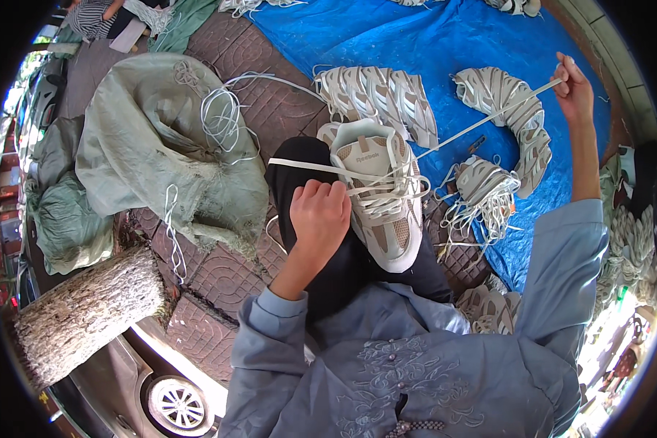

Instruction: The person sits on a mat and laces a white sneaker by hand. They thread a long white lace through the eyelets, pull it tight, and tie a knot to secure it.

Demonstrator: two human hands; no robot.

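Note:
A beige and white sneaker [394, 237] rests on my lap, toe pointing toward me, with its pale shoelace [482, 120] threaded part of the way through the eyelets. High at the right, my right hand [575, 84] pinches one lace end and holds it stretched taut from the shoe. My left hand [320, 215] is closed at the sneaker's left side, its fingers curled around lace beside the eyelets. Another stretch of lace crosses my dark-clothed knee [299, 175] above that hand. The left fingertips are hidden.
A blue tarp [431, 44] carries rows of nested shoe uppers [376, 98], a curved stack [533, 131] and a bundle with loose laces [482, 190]. To the left are a grey-green sack [124, 139] with white laces [223, 120], a tree trunk [87, 314] and a parked car [117, 379].

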